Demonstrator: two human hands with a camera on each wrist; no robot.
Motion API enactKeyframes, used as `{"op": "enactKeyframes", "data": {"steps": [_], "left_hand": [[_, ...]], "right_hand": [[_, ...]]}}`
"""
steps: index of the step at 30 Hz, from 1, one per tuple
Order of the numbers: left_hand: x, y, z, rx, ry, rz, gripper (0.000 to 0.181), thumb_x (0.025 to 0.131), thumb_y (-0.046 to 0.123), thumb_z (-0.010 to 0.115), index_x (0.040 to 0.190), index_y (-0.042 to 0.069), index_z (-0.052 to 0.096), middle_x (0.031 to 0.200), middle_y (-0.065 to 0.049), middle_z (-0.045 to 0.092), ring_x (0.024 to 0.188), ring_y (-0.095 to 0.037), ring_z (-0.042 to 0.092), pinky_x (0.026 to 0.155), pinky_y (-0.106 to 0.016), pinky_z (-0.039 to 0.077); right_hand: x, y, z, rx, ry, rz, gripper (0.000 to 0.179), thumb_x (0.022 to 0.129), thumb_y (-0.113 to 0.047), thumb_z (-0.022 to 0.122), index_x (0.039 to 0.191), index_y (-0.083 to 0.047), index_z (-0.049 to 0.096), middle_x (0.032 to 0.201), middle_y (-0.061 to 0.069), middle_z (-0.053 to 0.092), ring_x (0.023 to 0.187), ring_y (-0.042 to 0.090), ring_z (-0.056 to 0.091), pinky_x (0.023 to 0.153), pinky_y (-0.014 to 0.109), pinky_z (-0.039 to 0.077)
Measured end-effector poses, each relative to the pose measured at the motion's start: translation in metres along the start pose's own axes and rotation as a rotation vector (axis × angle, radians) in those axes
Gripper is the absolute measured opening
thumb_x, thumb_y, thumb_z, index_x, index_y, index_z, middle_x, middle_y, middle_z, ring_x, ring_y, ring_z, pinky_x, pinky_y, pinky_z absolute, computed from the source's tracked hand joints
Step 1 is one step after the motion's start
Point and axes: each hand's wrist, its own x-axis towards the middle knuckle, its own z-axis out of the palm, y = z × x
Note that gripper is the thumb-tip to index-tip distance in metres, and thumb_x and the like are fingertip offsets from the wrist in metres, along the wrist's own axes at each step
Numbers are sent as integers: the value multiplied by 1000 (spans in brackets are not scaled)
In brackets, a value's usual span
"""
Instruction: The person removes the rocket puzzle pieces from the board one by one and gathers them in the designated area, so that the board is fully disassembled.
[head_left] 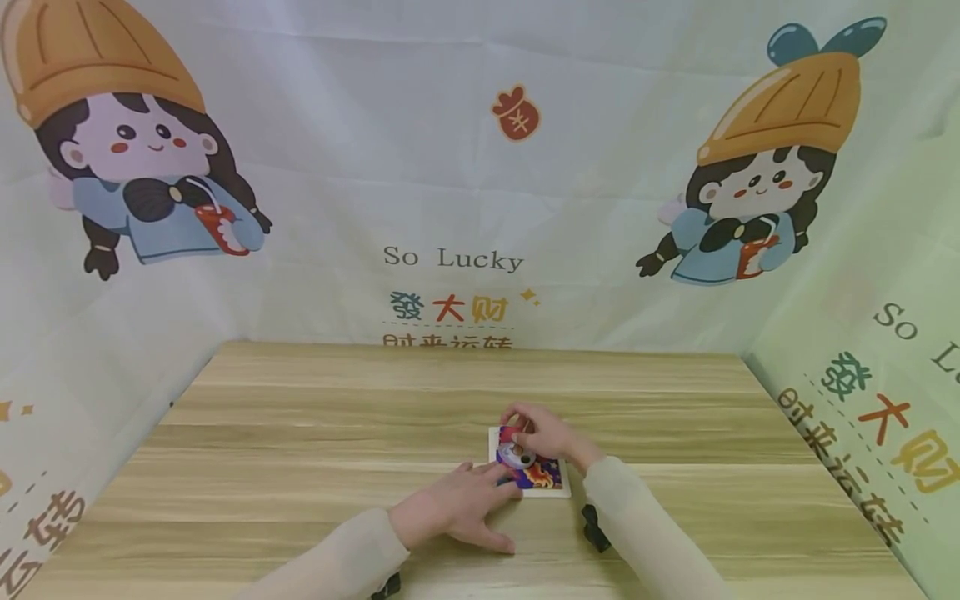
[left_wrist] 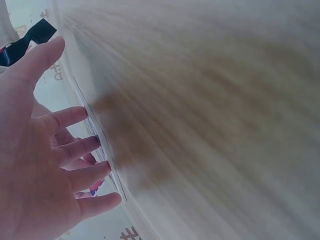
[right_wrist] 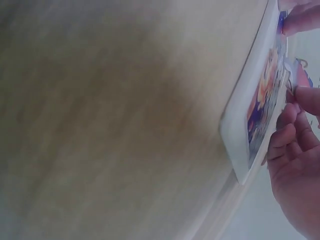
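A small white-framed picture board (head_left: pixel 566 492) lies on the table, with purple, blue and flame-orange artwork showing. My left hand (head_left: pixel 459 504) is spread flat at its left side, its fingertips resting on the near left part of the board. Over the board's upper part, my right hand (head_left: pixel 546 432) pinches a small red-and-white piece (right_wrist: pixel 301 75) between thumb and fingers, tilted up from the surface in the right wrist view. From the head, a rounded pale piece (head_left: pixel 516 455) shows right under the right thumb. The left wrist view has the left fingers reaching over the frame's edge.
The wood-grain table (head_left: pixel 337 417) spreads around the board. Behind and at both sides hangs a pale printed cloth (head_left: pixel 337 167) with cartoon figures and lettering. A dark strap (head_left: pixel 596 529) hangs by the right sleeve.
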Motion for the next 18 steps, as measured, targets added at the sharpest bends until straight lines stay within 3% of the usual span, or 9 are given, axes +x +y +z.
{"op": "enactKeyframes", "data": {"steps": [3,7,18], "left_hand": [[0,0,0,-3,1,2,67,72,64,54,124,21,48,128,-4,40,118,-25,37,91,-48,32],[0,1,-1,-7,4,10,66,72,63,54,123,21,48,126,-3,41,117,-24,38,90,-47,33],[0,0,0,-3,12,16,66,73,62,55,124,20,49,126,-3,41,116,-23,39,89,-46,35]], "right_hand": [[-3,3,0,66,38,4,26,79,5,52,104,-4,55,84,6,55,71,17,50,59,30,44],[-5,7,-1,72,74,16,23,80,3,54,101,-4,58,83,4,55,71,16,50,60,30,43],[-17,16,-14,178,109,43,22,82,-4,55,104,-1,56,84,5,55,75,18,51,66,32,44]]}}
